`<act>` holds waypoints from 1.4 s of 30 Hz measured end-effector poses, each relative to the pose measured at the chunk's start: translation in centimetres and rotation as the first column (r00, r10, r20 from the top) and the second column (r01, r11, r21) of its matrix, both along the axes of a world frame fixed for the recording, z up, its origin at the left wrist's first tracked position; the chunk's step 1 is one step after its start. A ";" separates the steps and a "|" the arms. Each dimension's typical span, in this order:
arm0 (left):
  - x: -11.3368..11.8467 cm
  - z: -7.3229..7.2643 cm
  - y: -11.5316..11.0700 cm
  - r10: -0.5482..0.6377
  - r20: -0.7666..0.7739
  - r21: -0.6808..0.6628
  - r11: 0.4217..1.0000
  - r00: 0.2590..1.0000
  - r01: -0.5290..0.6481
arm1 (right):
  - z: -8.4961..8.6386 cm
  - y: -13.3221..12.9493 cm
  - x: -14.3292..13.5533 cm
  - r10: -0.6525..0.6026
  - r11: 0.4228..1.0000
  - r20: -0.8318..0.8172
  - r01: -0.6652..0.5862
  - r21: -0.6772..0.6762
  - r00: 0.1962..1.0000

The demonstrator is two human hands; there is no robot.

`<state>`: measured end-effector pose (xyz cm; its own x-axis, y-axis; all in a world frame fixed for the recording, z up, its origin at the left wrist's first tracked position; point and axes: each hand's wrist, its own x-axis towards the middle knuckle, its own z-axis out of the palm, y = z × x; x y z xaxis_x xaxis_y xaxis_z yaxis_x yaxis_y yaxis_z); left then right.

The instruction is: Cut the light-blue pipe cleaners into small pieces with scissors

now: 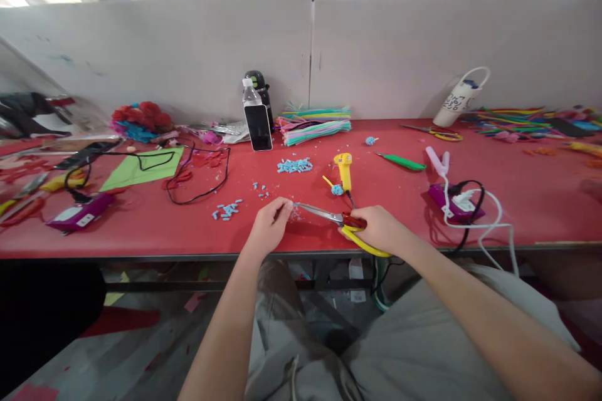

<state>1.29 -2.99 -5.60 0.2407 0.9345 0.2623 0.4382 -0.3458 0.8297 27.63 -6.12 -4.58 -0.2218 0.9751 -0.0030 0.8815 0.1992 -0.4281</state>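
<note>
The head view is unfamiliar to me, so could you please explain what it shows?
There is no machine here: a person works bare-handed, wearing a head camera that looks forward and down. The right hand holds scissors with red and yellow handles. The left hand is pinched together at their tips; anything in it is too small to make out. On the red table lie small blue pieces and a yellow glue gun, with a phone standing farther back.

The scissors (340, 219), with steel blades and yellow-and-red handles, are held slanted above the red table (155, 235), blades nearly together and pointing left. At their tips is a tiny light-blue piece (296, 204), perhaps fuzzy.
</note>
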 end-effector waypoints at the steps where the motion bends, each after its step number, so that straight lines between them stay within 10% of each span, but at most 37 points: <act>1: 0.0 0.0 0.0 0.000 0.000 -0.001 1.000 1.000 0.000 | 0.0 0.0 0.0 -0.001 1.000 0.003 0.001 -0.001 1.000; 42: 0.1 -0.1 0.1 0.021 0.030 -0.047 0.999 0.999 -0.019 | 0.1 0.0 -0.2 -0.012 1.000 0.003 0.012 0.001 1.000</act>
<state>1.41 -2.93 -5.69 0.2143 0.9505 0.2248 0.4192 -0.2974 0.8578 27.45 -6.11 -4.48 -0.2105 0.9776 -0.0029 0.8851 0.1893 -0.4251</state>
